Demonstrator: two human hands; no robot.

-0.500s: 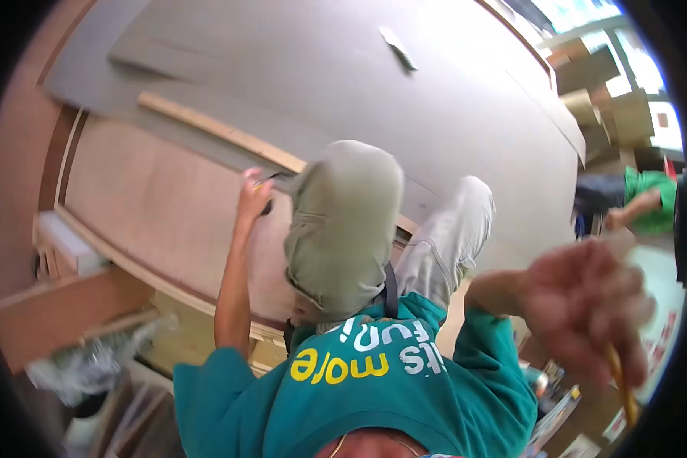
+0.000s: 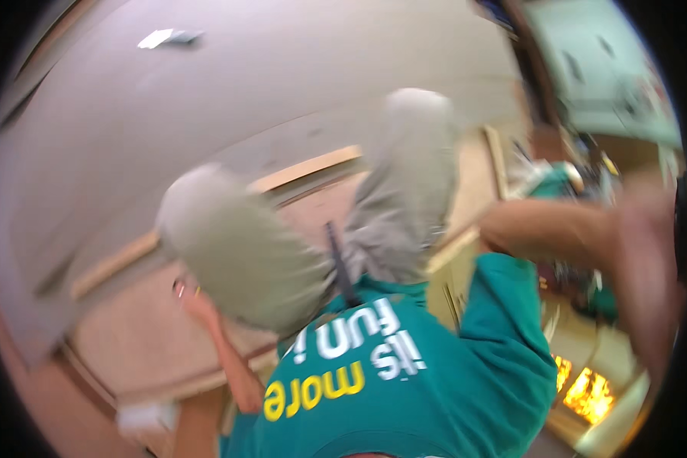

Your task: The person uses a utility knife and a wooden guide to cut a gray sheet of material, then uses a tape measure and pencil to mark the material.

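Left hand (image 2: pixel 197 302) curled round small dark tool (image 2: pixel 179 288), over plywood panel (image 2: pixel 133 336), near wood strip (image 2: pixel 117 266). Right hand (image 2: pixel 649 256) far right, blurred; fingers can't tell. Likely sideways reach; next calls for steady left grip.

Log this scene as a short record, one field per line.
Left hand: beside the bent left knee, over a pinkish board; grip too blurred to tell
Right hand: out at the right edge of the view; contents too blurred to tell
Wooden strip: long, pale, partly hidden behind the left knee
Grey sheet: beyond the strip, with a small white-and-grey item on it
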